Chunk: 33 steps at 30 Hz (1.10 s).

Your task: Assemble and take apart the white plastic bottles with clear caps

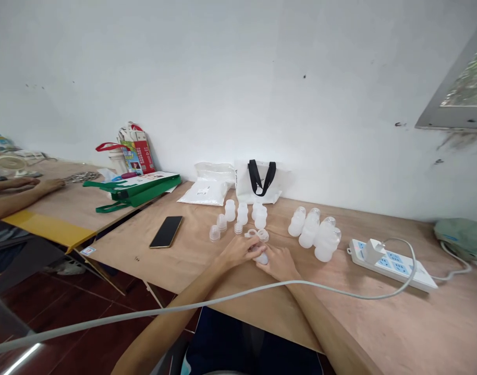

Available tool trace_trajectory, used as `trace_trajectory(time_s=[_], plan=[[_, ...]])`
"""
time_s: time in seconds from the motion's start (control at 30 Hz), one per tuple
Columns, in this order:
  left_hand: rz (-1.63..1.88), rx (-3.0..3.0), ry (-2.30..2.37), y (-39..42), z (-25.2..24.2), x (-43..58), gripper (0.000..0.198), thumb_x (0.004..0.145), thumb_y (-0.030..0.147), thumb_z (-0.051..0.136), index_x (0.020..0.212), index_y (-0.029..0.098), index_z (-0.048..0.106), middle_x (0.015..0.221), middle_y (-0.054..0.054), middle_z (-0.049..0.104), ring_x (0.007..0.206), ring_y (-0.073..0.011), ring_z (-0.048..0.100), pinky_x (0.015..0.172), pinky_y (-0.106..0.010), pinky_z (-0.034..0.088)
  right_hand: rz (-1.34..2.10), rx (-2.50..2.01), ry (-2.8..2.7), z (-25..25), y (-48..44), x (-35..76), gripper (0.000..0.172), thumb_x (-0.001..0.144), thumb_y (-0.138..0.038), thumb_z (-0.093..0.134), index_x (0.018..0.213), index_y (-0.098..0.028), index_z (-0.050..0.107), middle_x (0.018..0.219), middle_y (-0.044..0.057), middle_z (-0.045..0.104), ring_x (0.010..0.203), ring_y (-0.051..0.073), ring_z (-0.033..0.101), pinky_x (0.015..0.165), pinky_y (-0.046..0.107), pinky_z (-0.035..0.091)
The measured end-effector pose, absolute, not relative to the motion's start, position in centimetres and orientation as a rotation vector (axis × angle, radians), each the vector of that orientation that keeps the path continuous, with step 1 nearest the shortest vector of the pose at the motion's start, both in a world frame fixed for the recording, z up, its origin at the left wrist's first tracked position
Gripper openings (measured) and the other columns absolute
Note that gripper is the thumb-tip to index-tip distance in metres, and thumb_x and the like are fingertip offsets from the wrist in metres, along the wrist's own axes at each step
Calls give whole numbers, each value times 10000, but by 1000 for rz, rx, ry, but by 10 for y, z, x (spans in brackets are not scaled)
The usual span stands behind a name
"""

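My left hand (240, 251) and my right hand (280, 263) meet near the table's front edge. Both are closed around a small translucent white bottle (263, 258), partly covered by the fingers. Just beyond them lie clear ring-shaped parts (263, 235). To their left are clear domed caps (215, 233) and a small clear piece (238, 227) that looks like a teat. Behind these stand several white bottles (230, 210) without domed caps. On the right, several similar bottles (309, 235) with clear domed tops stand in a slanting group.
A black phone (167, 232) lies at left. White plastic packages (204, 192) and a white bag with black handles (242, 190) sit against the wall. At right is a power strip (394, 268); its grey cable (230, 298) crosses before my forearms. Another person's hands (46, 186) rest on the neighbouring table.
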<state>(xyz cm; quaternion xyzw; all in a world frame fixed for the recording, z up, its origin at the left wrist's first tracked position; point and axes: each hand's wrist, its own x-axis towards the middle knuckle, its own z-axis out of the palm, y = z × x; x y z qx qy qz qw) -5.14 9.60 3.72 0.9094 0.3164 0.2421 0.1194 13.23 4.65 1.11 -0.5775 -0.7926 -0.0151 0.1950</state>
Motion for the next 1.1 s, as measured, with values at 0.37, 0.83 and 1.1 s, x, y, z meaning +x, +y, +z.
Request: trace_trajectory(time_s=[0.37,0.83,1.1], plan=[[614,2749,1005,102,17,-56,540,885,718,559,1045,213,664,765,-30,683,697,-218,655,637,-285,429,-66,-1734,-2291,18,46,132,203,913,-390,614,1051,-242,633,1028,55,780,911,246,728,626,273,348],[618,2431,1149,98,20,-52,505,822,701,639,708,212,585,622,20,586,582,-157,545,576,-272,362,-126,-1707,-2273,13,48,135,138,913,-334,598,982,-229,654,967,57,765,870,234,710,626,279,343],[684,2595,866,93,23,-66,455,857,652,645,1048,240,626,894,-3,705,712,-184,628,628,-278,387,150,-1552,-2259,21,45,140,267,851,-440,673,1032,-246,654,927,10,771,827,232,704,662,275,386]])
